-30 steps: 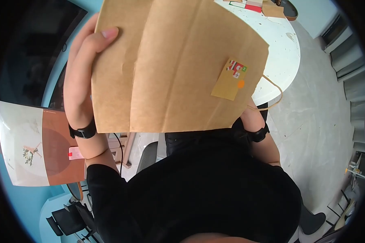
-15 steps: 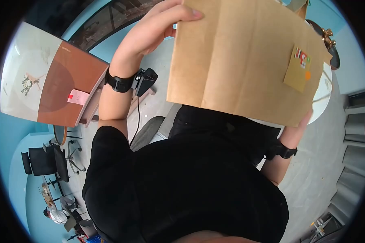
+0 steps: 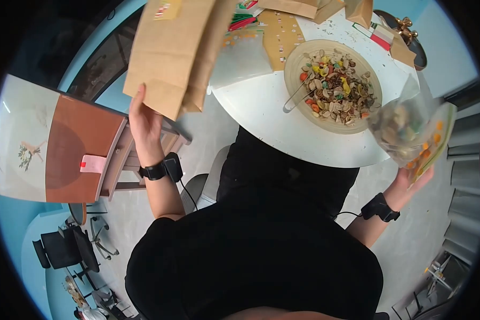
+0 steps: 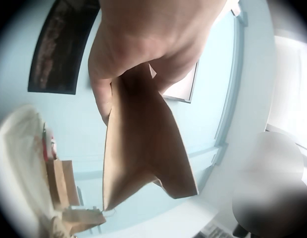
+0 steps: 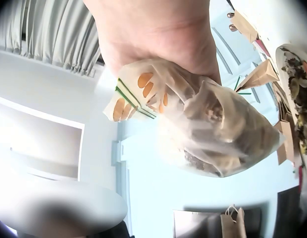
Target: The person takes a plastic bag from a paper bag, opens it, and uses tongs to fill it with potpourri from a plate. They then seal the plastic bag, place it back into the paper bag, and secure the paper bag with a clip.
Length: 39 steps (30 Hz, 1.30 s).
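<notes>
l. hand [image 3: 145,125] has a brown paper bag [image 3: 168,53] by its lower edge, thumb on one face and fingers behind, so that grip is pinching the paper. bag's held up off the l. side of the table [image 3: 282,136], tilted a bit, w/ a small sticker [image 3: 167,9] up near the top of the pic. can't tell which end is the mouth.

r. hand [image 3: 413,181] grips a clear plastic bag [image 3: 402,128] by its zip end, fingers curled round it; orange patches near the zip, lumpy brownish stuff inside, bit blurred. it's at the table's r. edge, by the round dish [image 3: 296,66]; can't tell if they touch.

dish sits on the table, full of mixed dried bits [image 3: 341,90], brown mostly, w/ some yellow, orange & green. clear tongs-like tool [image 3: 295,100] lies across its l. rim.

l. of the dish: another plastic bag [image 3: 245,61] w/ pale contents, next to a patterned yellow sheet [image 3: 284,40]. more brown paper bags [image 3: 360,10] at the far edge, plus a red-white card [image 3: 380,41]. black straps [image 3: 154,172] on both wrists.
</notes>
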Each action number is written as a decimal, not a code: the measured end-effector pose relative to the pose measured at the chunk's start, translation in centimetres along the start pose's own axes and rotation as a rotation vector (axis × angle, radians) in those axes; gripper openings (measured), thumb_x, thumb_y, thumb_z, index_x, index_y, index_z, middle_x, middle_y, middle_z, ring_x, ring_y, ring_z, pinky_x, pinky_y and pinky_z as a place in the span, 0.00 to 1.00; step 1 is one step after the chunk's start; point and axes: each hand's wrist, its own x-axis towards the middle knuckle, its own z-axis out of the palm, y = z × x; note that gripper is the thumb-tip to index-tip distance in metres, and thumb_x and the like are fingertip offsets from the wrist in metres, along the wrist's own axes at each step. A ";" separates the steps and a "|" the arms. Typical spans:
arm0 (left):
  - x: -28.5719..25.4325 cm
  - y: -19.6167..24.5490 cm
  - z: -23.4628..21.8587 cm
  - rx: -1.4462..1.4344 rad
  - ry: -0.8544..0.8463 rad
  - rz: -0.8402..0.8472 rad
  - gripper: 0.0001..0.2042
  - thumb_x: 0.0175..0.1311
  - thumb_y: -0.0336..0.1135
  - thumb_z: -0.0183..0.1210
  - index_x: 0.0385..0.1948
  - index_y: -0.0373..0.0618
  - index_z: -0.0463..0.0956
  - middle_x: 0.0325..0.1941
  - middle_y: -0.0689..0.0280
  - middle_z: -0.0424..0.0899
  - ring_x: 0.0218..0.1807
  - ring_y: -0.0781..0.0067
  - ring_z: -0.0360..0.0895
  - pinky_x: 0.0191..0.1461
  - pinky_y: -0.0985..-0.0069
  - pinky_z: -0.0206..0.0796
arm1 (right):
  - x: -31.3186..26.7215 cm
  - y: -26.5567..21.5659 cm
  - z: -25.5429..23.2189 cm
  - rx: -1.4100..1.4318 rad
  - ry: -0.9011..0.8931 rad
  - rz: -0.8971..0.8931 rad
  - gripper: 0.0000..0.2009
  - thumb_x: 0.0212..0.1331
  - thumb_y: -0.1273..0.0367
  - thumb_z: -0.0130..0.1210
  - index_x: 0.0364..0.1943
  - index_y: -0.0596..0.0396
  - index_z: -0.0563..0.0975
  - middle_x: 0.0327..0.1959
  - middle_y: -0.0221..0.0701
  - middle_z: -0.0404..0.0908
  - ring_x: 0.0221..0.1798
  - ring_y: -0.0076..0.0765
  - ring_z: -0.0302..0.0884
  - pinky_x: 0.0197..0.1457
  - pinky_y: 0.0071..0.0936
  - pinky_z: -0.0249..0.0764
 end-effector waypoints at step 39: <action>29.3 -26.9 26.9 0.584 -0.225 -0.560 0.23 0.69 0.49 0.62 0.61 0.52 0.69 0.45 0.60 0.84 0.45 0.59 0.88 0.47 0.63 0.81 | 1.9 -2.2 11.2 -0.224 -0.700 0.288 0.08 0.74 0.70 0.53 0.47 0.60 0.80 0.43 0.24 0.83 0.37 0.11 0.72 0.43 0.14 0.68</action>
